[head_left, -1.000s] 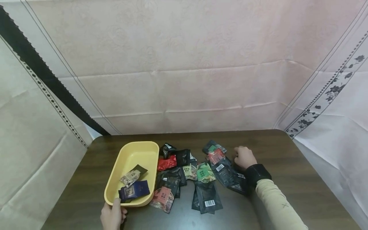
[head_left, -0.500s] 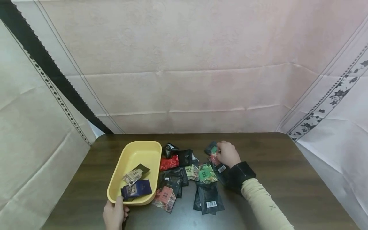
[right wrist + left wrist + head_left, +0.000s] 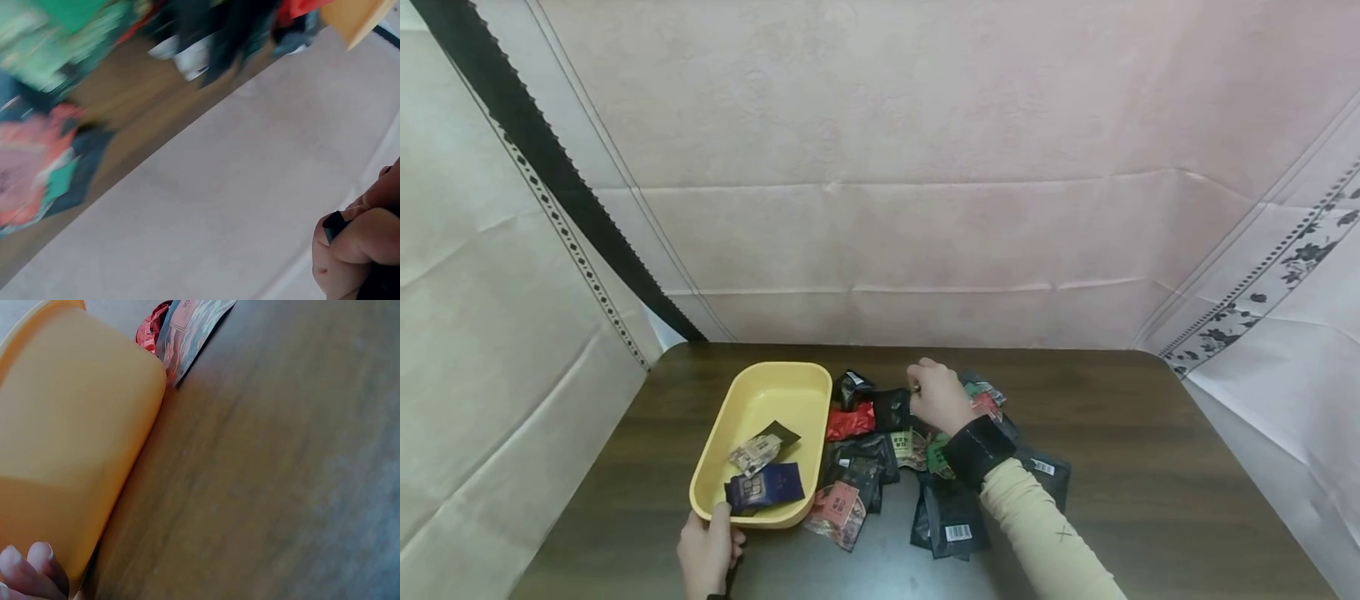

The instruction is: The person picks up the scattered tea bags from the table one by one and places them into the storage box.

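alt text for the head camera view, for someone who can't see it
A person's left hand holds the near rim of a yellow tray with three packets inside, while the right hand reaches into a pile of packets on a dark wooden table.

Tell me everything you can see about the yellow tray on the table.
The yellow tray is a shallow oblong dish with rounded corners and raised walls; it looks like smooth plastic. It sits flat on the dark wooden table, left of the pile of packets. Inside lie a dark blue packet, a beige packet and a dark one under it. The left hand holds its near rim.
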{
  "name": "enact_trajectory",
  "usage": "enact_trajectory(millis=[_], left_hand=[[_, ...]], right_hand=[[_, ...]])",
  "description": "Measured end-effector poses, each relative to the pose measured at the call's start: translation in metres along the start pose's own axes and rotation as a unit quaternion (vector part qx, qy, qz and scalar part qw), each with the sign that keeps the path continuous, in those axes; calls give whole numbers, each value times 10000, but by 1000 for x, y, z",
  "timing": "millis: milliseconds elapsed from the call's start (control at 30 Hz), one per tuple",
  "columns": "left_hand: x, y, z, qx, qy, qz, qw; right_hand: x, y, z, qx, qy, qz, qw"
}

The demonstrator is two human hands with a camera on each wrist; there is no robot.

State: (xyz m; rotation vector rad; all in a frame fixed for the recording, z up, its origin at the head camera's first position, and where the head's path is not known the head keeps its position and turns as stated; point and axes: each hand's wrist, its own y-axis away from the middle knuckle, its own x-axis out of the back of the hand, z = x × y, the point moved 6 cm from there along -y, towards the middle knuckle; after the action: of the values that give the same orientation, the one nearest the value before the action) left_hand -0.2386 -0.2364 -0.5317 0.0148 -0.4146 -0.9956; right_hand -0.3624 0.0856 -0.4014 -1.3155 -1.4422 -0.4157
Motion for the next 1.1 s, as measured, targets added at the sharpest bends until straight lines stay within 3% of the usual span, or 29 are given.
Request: enact_trajectory(millis=[233, 400, 533, 700, 933, 1100], left_hand=[[-3, -1, 0, 47, 3, -16, 10000], [-1, -1, 0, 48, 2, -14, 10000], [0, -2, 0, 81, 1, 35, 10000], [-2, -3, -2, 187, -53, 3, 9998], [-5, -3, -2, 185, -25, -78, 9998], [-1, -3, 0, 152, -24, -44, 9999]], right_hand=[[-19, -16, -39, 370, -148, -72, 9992], [-36, -26, -83, 793, -163, -114, 9967], [-57, -29, -126, 1197, 89, -468, 9917], [-85, -26, -166, 1404, 459, -1141, 9824], [-111, -19, -181, 1311, 540, -1962, 9703], [-109, -18, -175, 1360, 629, -1919, 9699]])
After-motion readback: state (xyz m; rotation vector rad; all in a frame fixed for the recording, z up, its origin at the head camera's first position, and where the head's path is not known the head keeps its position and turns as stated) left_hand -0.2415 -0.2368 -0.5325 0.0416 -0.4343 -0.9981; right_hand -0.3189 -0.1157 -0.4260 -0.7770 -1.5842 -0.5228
